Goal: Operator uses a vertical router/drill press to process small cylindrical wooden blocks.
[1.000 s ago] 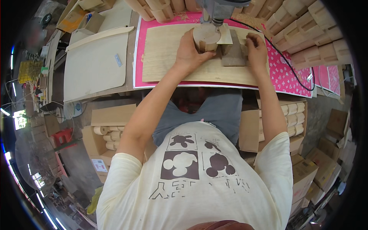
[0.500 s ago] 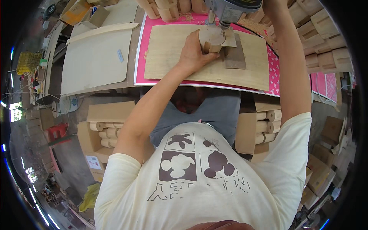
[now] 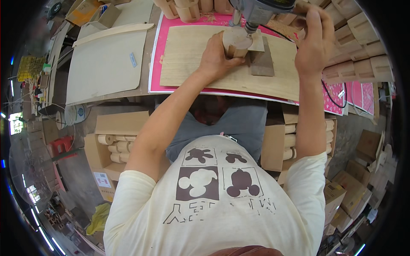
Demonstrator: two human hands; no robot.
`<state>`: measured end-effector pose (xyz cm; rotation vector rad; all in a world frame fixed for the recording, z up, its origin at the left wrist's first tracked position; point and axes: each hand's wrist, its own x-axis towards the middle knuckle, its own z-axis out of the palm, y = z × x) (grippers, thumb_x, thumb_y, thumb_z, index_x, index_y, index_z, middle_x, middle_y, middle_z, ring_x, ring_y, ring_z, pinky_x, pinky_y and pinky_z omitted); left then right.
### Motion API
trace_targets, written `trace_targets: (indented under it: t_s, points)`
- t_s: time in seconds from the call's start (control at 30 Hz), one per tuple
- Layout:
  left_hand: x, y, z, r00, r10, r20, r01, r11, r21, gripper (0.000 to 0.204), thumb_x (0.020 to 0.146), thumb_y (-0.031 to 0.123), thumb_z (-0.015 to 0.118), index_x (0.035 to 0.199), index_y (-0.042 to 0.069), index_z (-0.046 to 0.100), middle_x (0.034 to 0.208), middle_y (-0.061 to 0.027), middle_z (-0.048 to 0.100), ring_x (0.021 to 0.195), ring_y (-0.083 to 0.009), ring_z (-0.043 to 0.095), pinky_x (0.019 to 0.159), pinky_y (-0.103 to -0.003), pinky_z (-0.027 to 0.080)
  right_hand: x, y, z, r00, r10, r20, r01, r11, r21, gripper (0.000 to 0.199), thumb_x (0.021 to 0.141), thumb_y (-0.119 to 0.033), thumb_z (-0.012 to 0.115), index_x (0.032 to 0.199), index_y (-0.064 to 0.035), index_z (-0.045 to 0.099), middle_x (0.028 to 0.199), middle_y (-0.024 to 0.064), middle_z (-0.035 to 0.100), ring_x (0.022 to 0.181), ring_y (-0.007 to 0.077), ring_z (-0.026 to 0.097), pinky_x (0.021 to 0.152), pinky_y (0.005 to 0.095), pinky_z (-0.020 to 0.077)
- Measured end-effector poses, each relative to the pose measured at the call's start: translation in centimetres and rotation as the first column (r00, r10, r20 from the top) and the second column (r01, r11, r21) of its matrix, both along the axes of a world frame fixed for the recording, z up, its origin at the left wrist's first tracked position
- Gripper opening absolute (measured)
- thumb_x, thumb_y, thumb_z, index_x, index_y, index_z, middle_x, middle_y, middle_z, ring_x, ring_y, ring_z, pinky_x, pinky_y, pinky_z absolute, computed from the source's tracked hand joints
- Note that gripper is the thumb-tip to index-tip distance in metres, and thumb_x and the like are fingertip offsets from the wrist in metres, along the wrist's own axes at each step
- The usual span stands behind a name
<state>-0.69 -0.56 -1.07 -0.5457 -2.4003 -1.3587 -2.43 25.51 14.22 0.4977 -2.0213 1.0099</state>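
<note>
My left hand is closed round a short, pale wooden cylinder, which stands upright on a wooden board. Just over the cylinder's right edge hangs the chuck of a grey drill press. A small wooden block and a flat grey-brown plate lie against the cylinder's right side. To the right of the machine my right hand is raised, its fingers curled round the drill press's dark lever, mostly hidden by the hand.
Several wooden cylinders stand behind the board, and more pieces are stacked at the right. Shavings lie on the pink cloth. A black cable hangs at the right. Below the table, cardboard boxes hold wooden rolls.
My right hand has come down and nearer to me on the lever. The chuck looks slightly higher over the cylinder. My left hand stays on the cylinder.
</note>
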Motion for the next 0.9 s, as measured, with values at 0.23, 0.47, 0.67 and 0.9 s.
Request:
trace_targets:
  t_s: [0.23,0.47,0.67,0.9]
  points:
    - [0.0,0.5,-0.3,0.998,0.001,0.055,-0.002,1.0,0.023,0.097,0.075,0.027,0.105,0.156,0.006,0.055,0.147,-0.024,0.065,0.138,-0.046,0.06,0.118,-0.053,0.051,2.9,-2.0,-3.3,0.955,0.266,-0.132,-0.296,0.88,-0.372,0.024,0.122,-0.014,0.055,0.132,-0.0016,0.073,0.146,0.0144,0.073,0.118,0.0173,0.071,0.099,0.0323,0.0582]
    - [0.7,0.0,0.4,0.995,-0.004,0.102,0.006,1.0,-0.012,0.095,0.081,0.02,0.104,0.16,0.002,0.053,0.151,-0.022,0.061,0.14,-0.0404,0.063,0.119,-0.048,0.052,-1.0,-4.6,1.4,0.965,0.105,-0.242,-0.19,0.913,-0.362,0.022,0.121,-0.026,0.059,0.122,-0.0107,0.075,0.1,-0.005,0.071,0.088,0.0062,0.061,0.078,0.0241,0.0461]
    - [0.3,1.1,0.3,0.996,-0.039,0.077,0.037,0.999,0.028,0.097,0.076,0.028,0.104,0.156,0.006,0.056,0.147,-0.0244,0.064,0.139,-0.0463,0.06,0.119,-0.053,0.051,-6.6,-0.7,6.1,0.866,0.397,0.303,-0.22,0.848,-0.482,0.025,0.12,-0.029,0.06,0.129,-0.011,0.075,0.104,-0.0037,0.073,0.093,0.0069,0.064,0.079,0.0271,0.0503]
    - [-0.3,0.0,0.3,0.996,-0.027,0.085,0.022,0.998,0.057,0.093,0.075,0.027,0.104,0.154,0.005,0.058,0.146,-0.025,0.067,0.139,-0.0474,0.06,0.119,-0.053,0.051,-7.1,-0.5,2.4,0.966,0.234,0.115,-0.171,0.903,-0.395,0.035,0.118,-0.037,0.064,0.135,-0.0086,0.076,0.118,-0.0021,0.075,0.091,0.0088,0.068,0.076,0.0275,0.0509]
